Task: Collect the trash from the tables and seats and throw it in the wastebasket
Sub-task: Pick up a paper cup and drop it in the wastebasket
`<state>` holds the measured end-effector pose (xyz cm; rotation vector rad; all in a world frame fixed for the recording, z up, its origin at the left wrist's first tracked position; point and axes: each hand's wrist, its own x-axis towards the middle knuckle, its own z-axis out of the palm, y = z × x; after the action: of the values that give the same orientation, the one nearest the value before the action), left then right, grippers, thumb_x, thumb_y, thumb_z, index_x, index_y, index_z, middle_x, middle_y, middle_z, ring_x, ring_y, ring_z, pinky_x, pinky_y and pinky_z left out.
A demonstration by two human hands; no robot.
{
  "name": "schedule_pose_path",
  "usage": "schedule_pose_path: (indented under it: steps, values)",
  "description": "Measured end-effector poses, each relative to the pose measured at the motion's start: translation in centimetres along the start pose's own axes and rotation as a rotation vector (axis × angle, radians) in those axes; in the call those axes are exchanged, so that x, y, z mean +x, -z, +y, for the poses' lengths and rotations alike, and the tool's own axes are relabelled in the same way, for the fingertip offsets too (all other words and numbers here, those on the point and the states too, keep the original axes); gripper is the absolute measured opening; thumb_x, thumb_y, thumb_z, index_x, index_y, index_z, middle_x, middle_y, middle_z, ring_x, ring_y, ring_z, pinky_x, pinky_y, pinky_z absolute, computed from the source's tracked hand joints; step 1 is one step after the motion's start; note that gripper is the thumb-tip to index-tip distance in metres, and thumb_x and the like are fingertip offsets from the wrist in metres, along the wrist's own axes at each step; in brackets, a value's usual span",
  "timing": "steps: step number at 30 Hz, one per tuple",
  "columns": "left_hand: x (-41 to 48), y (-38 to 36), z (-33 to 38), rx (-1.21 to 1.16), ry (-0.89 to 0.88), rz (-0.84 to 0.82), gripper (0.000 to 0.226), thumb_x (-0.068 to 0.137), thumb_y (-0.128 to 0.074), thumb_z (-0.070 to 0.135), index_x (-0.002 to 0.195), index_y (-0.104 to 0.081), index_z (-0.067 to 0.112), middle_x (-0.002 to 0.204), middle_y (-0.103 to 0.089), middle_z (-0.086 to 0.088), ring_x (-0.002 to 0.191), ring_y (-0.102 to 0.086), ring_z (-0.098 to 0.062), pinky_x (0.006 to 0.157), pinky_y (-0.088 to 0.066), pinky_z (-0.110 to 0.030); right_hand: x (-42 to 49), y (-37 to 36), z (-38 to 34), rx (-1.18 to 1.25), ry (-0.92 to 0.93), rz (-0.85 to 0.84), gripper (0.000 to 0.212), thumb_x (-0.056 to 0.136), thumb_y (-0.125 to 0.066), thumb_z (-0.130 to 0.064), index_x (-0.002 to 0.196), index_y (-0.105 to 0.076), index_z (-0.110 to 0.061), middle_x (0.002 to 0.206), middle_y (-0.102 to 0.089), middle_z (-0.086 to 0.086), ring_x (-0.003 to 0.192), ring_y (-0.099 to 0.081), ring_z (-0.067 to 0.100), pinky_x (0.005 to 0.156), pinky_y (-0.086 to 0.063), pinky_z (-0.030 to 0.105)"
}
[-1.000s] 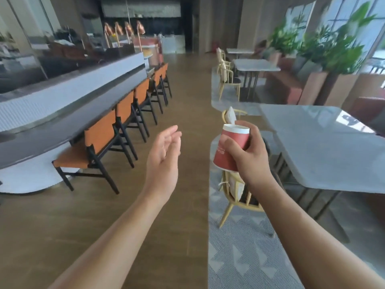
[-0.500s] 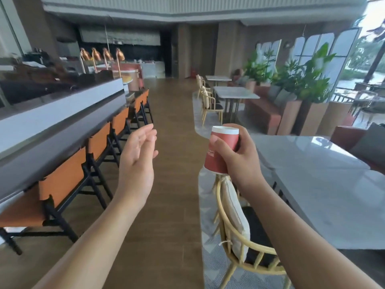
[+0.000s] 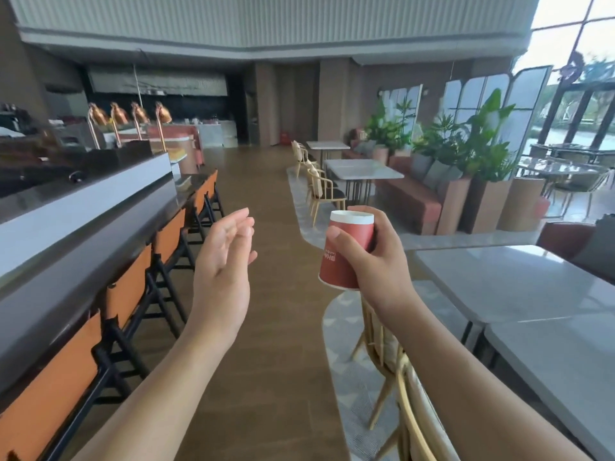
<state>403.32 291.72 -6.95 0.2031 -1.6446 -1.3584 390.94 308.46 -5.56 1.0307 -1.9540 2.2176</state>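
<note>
My right hand (image 3: pixel 376 261) grips a red paper cup (image 3: pixel 346 251) with a white rim, held upright at chest height over the aisle's right side. The inside of the cup is hidden from this angle. My left hand (image 3: pixel 223 261) is raised to the left of the cup, palm turned inward, fingers straight and together, holding nothing. No wastebasket is in view.
A long dark bar counter (image 3: pixel 83 227) with orange stools (image 3: pixel 133 294) lines the left. Grey tables (image 3: pixel 519 281) and a wooden chair (image 3: pixel 406 394) stand close on the right. A wood-floor aisle (image 3: pixel 266 181) runs ahead; more tables, chairs, a sofa and planters lie further back right.
The view has tilted up and advanced along the aisle. The white paper seen sticking out of the cup a second ago no longer shows. Both hands keep their poses.
</note>
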Motion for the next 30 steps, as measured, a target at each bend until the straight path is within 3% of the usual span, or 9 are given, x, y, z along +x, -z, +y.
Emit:
schedule_pose_path:
  steps: [5,8,13,19,30]
  values:
    - [8.1,0.8,-5.6,-0.023,0.001,-0.009,0.035,0.095,-0.048,0.062,0.127,-0.059,0.052,0.129,-0.063,0.036,0.128,-0.059,0.007,0.101,-0.053,-0.028,7.4,-4.7,4.1,0.001,-0.006,-0.016,0.044,0.069,-0.079,-0.061,0.108,-0.061,-0.051,0.102,-0.070,-0.025,0.092,-0.072,0.001,0.073,-0.062,0.024]
    - [13.1,0.8,-9.8,-0.020,-0.005,-0.014,0.030,0.102,-0.048,0.049,0.130,-0.059,0.046,0.129,-0.063,0.036,0.127,-0.060,0.007,0.102,-0.054,-0.031,12.3,-7.3,7.6,0.013,-0.006,-0.016,0.043,0.074,-0.082,-0.050,0.111,-0.063,-0.042,0.097,-0.071,-0.023,0.086,-0.072,0.001,0.070,-0.058,0.018]
    - [23.1,0.2,-17.5,-0.025,-0.009,-0.017,0.035,0.097,-0.050,0.057,0.129,-0.061,0.047,0.131,-0.065,0.031,0.128,-0.060,0.006,0.103,-0.055,-0.032,22.7,-11.2,14.0,0.023,0.001,-0.016,0.047,0.073,-0.081,-0.052,0.113,-0.062,-0.038,0.098,-0.072,-0.022,0.088,-0.072,0.003,0.074,-0.060,0.022]
    - [37.4,-0.1,-25.6,0.003,-0.031,0.003,0.041,0.095,-0.050,0.062,0.131,-0.060,0.046,0.136,-0.066,0.018,0.129,-0.061,0.000,0.103,-0.054,-0.033,37.3,-16.5,20.8,0.038,0.003,-0.009,0.054,0.068,-0.080,-0.058,0.114,-0.062,-0.038,0.095,-0.071,-0.024,0.085,-0.072,-0.001,0.070,-0.058,0.017]
    - [59.5,3.9,-39.3,-0.002,-0.051,0.031,0.039,0.092,-0.049,0.066,0.127,-0.057,0.050,0.138,-0.063,0.017,0.129,-0.061,0.002,0.103,-0.054,-0.027,58.3,-29.0,32.0,-0.015,0.009,-0.034,0.056,0.068,-0.080,-0.060,0.116,-0.063,-0.036,0.098,-0.072,-0.019,0.086,-0.072,0.003,0.072,-0.060,0.022]
